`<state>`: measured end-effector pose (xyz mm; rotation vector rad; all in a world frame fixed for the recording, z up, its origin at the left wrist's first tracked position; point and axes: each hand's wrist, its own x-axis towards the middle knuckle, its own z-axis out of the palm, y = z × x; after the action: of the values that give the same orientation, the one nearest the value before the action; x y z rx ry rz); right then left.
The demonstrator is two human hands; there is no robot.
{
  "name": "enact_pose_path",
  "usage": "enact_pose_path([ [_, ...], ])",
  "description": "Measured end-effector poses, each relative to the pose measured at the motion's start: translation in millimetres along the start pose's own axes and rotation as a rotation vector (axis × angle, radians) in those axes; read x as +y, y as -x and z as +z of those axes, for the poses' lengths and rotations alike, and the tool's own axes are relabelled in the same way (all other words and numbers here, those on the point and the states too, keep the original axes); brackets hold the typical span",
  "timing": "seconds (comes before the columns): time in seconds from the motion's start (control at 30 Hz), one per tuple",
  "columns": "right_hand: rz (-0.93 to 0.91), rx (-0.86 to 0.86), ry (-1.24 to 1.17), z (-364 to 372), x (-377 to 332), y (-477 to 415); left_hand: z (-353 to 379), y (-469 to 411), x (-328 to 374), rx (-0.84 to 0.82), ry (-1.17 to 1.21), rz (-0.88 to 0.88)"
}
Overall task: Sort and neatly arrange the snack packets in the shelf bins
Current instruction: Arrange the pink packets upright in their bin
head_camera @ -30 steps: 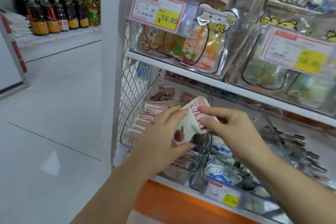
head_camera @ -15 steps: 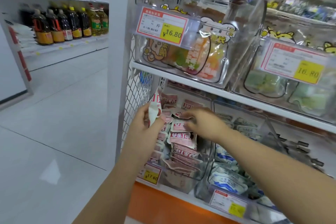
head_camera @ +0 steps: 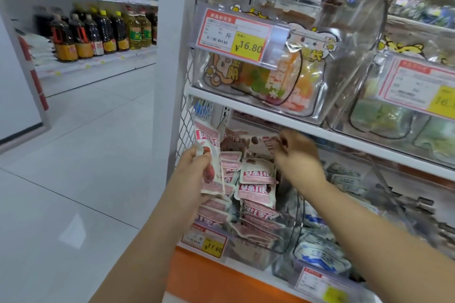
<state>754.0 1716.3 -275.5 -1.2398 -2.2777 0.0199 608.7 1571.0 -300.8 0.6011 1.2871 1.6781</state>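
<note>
Shop aisle, pale tiled floor (head_camera: 73,155); bottles (head_camera: 98,32) line the far shelving. On the near white shelf (head_camera: 270,115) I record clear bins on two levels.

Lower level, leftmost bin (head_camera: 248,256): pink-and-white snack packets (head_camera: 257,172) are stacked in two rough columns, with a yellow price tag (head_camera: 204,241) on the front.

The left hand (head_camera: 194,170) grips one pink packet (head_camera: 208,140) upright at the bin's left edge, fingers curled round its side. The right hand (head_camera: 295,152) reaches over the stack to the back of the same bin, with its fingers at a packet there. Motion blur prevents me from confirming whether it is closed on it.

The adjacent bin to the right holds blue-and-white packets (head_camera: 317,251). The upper bin (head_camera: 307,110) holds multicoloured packets and carries a 16.80 tag (head_camera: 236,35).
</note>
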Motion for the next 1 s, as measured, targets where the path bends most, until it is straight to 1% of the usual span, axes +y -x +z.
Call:
enact_pose_path([
  [0.07,0.019,0.115,-0.23,-17,0,24,1,3,1,-0.055,0.108,-0.063],
  [0.13,0.086,0.151,-0.406,-33,0,50,5,8,2,-0.102,0.142,-0.075],
  [0.2,0.168,0.104,-0.591,-48,0,72,9,12,0,-0.115,0.097,-0.055],
  [0.27,0.229,-0.025,-0.762,-64,-1,85,13,16,-5,-0.119,-0.004,-0.029],
  [0.3,0.238,-0.102,-0.792,-71,-1,90,15,19,-8,-0.131,-0.05,-0.025],
  [0.33,0.234,-0.169,-0.791,-77,-2,93,16,21,-12,-0.152,-0.089,-0.034],
  [0.4,0.201,-0.233,-0.75,-86,-3,98,20,30,-18,-0.285,-0.183,-0.067],
  [0.47,0.182,-0.222,-0.717,-91,-4,101,29,44,-18,-0.496,-0.271,-0.105],
  [0.5,0.183,-0.207,-0.706,-91,-3,103,34,49,-19,-0.575,-0.305,-0.111],
  [0.53,0.179,-0.191,-0.689,-90,-3,104,41,54,-20,-0.617,-0.328,-0.095],
  [0.57,0.174,-0.174,-0.671,-89,-2,106,47,58,-21,-0.625,-0.344,-0.064],
  [0.63,0.176,-0.149,-0.666,-88,0,110,54,62,-24,-0.59,-0.355,-0.01],
  [0.7,0.171,-0.14,-0.67,-87,3,117,57,62,-26,-0.584,-0.403,0.001],
  [0.83,0.137,-0.065,-0.57,-87,13,132,60,66,-26,-0.71,-0.507,0.029],
  [0.9,0.152,-0.07,-0.661,-91,15,140,63,73,-29,-0.735,-0.536,0.056],
  [0.97,0.185,-0.104,-0.803,-94,16,152,64,81,-31,-0.726,-0.571,0.084],
  [1.0,0.189,-0.11,-0.829,-94,18,157,63,85,-33,-0.717,-0.58,0.085],
])
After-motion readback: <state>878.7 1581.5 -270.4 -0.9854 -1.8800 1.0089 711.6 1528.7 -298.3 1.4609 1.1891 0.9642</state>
